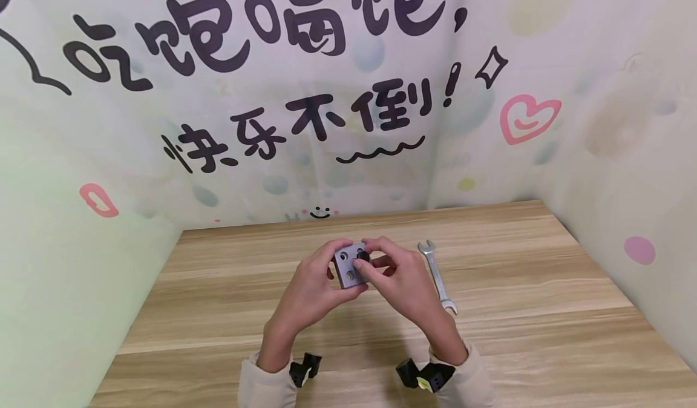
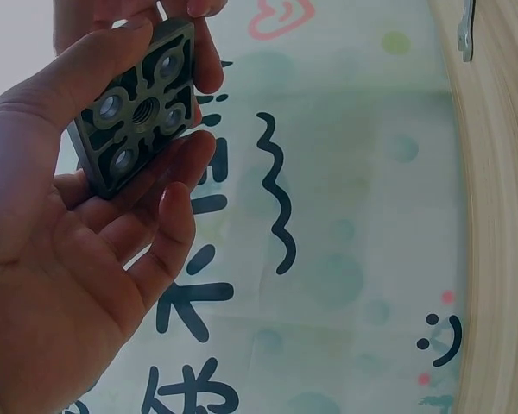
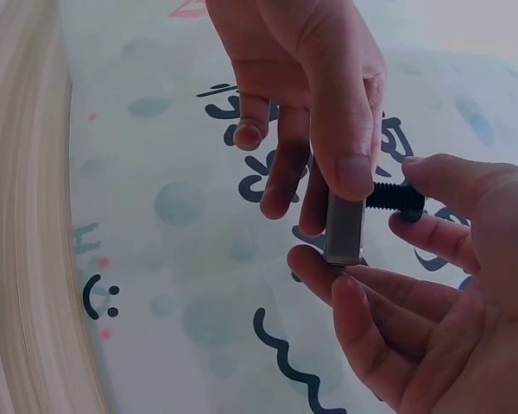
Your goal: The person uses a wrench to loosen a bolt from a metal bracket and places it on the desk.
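Note:
A square grey metal plate (image 1: 348, 279) with several holes is held up above the table. My left hand (image 1: 311, 284) grips it by opposite edges, thumb on one side and fingers on the other. From the left wrist view, the plate (image 2: 147, 112) shows a ribbed face with a threaded centre hole. My right hand (image 1: 404, 279) pinches the head of a black bolt (image 3: 406, 200) between thumb and index finger. The bolt's threaded shank stands square to the plate and meets its face; whether its tip sits inside a hole is hidden. Other right-hand fingers lie near the plate's lower edge.
An open-end wrench (image 1: 437, 279) lies on the wooden table (image 1: 218, 311), right of my right hand. A printed cloth wall (image 1: 305, 184) rises behind the table's back edge, with side walls left and right. Black cameras are strapped to both wrists.

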A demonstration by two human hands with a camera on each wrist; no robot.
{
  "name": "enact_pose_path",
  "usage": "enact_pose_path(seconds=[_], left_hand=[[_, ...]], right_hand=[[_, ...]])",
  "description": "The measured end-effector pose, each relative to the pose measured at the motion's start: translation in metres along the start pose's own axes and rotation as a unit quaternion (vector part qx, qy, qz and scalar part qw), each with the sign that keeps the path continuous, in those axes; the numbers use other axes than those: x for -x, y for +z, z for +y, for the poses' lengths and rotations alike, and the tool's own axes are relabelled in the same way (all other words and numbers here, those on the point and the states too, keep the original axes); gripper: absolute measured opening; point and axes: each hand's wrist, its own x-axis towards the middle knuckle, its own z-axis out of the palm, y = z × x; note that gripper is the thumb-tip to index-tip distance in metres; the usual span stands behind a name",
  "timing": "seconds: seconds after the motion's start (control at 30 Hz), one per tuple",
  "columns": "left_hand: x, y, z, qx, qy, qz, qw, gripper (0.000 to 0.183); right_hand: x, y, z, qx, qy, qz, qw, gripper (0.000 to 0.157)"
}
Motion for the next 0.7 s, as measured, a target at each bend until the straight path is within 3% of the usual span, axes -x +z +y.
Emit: enact_pose_path(seconds=[0.7], left_hand=[[0.0008, -0.0022, -0.0017, 0.002, 0.001, 0.004, 1.0, 0.066]], right_hand=[[0.0, -0.0044, 0.0015, -0.012, -0.008, -0.037, 0.999, 0.025]])
